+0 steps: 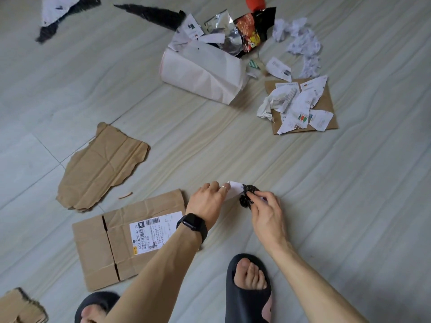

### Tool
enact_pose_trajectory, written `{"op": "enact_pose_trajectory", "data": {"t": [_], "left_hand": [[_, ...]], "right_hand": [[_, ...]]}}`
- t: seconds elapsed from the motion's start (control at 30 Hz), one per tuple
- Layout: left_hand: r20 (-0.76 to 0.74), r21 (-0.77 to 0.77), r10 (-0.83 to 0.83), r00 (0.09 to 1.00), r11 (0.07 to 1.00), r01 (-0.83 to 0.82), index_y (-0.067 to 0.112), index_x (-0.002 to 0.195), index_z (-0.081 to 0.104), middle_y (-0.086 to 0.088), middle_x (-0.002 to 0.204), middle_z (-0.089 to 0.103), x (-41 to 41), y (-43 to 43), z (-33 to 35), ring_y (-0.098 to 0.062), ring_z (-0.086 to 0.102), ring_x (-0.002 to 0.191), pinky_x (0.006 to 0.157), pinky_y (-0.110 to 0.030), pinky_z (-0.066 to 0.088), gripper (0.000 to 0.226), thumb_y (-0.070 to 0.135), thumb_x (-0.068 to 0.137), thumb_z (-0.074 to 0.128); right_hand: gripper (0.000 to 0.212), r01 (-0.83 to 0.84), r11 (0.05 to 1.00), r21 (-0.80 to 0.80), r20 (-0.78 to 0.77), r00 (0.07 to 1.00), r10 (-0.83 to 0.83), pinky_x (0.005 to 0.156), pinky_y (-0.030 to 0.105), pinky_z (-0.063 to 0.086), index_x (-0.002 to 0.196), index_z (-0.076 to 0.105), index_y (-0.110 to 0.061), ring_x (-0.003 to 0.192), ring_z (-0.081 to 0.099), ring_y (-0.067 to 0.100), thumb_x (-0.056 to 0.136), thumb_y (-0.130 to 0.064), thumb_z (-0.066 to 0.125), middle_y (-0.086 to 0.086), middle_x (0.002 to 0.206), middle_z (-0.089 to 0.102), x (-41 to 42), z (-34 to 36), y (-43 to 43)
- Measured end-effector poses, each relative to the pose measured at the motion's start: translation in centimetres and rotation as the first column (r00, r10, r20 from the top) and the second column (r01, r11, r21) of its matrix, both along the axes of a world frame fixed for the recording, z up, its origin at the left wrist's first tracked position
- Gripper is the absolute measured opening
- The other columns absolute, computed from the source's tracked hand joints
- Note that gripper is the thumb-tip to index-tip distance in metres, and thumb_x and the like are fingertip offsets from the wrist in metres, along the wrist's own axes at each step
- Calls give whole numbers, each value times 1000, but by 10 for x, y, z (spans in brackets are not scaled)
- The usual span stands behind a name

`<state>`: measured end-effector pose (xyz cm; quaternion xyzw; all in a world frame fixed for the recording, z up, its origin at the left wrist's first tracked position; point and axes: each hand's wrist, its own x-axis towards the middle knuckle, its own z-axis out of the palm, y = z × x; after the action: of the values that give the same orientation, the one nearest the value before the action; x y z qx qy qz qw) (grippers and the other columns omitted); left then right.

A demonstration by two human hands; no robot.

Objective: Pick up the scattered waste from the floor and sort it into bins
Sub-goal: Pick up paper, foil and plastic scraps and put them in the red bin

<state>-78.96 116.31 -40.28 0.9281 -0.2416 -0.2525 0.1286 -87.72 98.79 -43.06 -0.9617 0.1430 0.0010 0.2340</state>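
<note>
My left hand [210, 198], with a black watch on the wrist, holds a small white paper scrap [235, 187] low over the floor. My right hand [265, 210] pinches a crumpled black plastic piece [248, 194] joined to that scrap. Both hands meet just right of a flat cardboard sheet with a shipping label [116, 243]. A torn cardboard piece [105, 166] lies further left. Crumpled white papers [298, 36] and a red snack wrapper [249, 31] lie at the far right.
A white paper bag [205, 71] lies on its side, far centre. Paper scraps sit on a cardboard sheet [326, 101] at right. Black plastic strips [154, 15] lie at the top left. My feet in black slippers [249, 290] stand below the hands.
</note>
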Motion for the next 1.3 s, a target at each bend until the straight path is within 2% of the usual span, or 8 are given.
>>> {"op": "enact_pose_trajectory", "data": {"t": [0.27, 0.4, 0.57, 0.77, 0.93, 1.1, 1.17, 1.3], "left_hand": [[-145, -54, 73, 987, 995, -81, 22, 134, 53, -7, 115, 59, 7, 3, -5, -32, 58, 107, 78, -41, 50, 39, 13, 96, 46], [-161, -75, 98, 982, 991, -111, 22, 126, 57, -8, 111, 60, 10, 5, 2, -36, 60, 100, 75, -41, 52, 39, 7, 91, 47], [-12, -122, 252, 968, 960, -252, 25, 115, 64, -4, 103, 65, 26, 61, 52, -34, 62, 91, 71, -39, 51, 35, 6, 89, 50], [267, -42, 421, 867, 904, -426, 25, 118, 65, -5, 108, 68, 36, 211, 166, -33, 62, 94, 65, -32, 39, 31, 12, 92, 55], [464, -41, 559, 687, 788, -614, 24, 116, 67, -4, 108, 71, -34, 354, 277, -30, 65, 94, 69, -34, 48, 31, 10, 90, 60], [585, -159, 719, 375, 555, -816, 22, 101, 74, -4, 95, 75, -162, 473, 345, -31, 68, 86, 66, -32, 47, 25, 6, 83, 67], [581, -179, 778, 239, 409, -895, 27, 96, 74, -3, 90, 75, -225, 510, 353, -30, 69, 83, 64, -31, 49, 23, 10, 80, 70], [509, -246, 859, -56, 83, -966, 28, 91, 74, 0, 88, 75, -346, 560, 356, -29, 69, 85, 67, -35, 53, 19, 14, 80, 68]], "right_hand": [[31, 30, 999, -21, -60, 998, -32, 73, 38, 58, 107, 76, -11, 77, 67, 32, 80, 4, 71, 9, 91, 64, 17, 6, -1], [31, 113, 993, -20, -287, 951, -114, 84, 34, 51, 109, 76, -17, 93, 67, 33, 86, -2, 63, 12, 103, 69, 37, 19, 2], [31, 160, 985, 63, -440, 890, -116, 97, 26, 46, 112, 77, -24, 112, 64, 27, 88, -10, 62, 6, 116, 73, 54, 62, 16], [30, -131, 967, 219, -242, 953, 183, 96, 27, 47, 106, 79, -26, 113, 64, 23, 84, -10, 64, 0, 112, 75, 91, 164, 109], [29, -535, 816, 218, -16, 834, 551, 99, 25, 49, 102, 80, -29, 109, 67, 16, 83, -14, 65, -3, 108, 76, 113, 285, 237], [28, -810, 568, 148, 144, 586, 798, 90, 30, 56, 98, 81, -28, 96, 72, 16, 78, -10, 71, -3, 101, 78, 78, 370, 361], [27, -862, 483, 153, 218, 506, 834, 86, 29, 57, 97, 81, -26, 91, 72, 15, 78, -8, 73, -2, 98, 78, 57, 390, 403], [21, -909, 325, 262, 303, 397, 866, 69, 4, 47, 97, 81, -26, 76, 67, 3, 82, -14, 76, -7, 92, 78, -10, 419, 492]]}}
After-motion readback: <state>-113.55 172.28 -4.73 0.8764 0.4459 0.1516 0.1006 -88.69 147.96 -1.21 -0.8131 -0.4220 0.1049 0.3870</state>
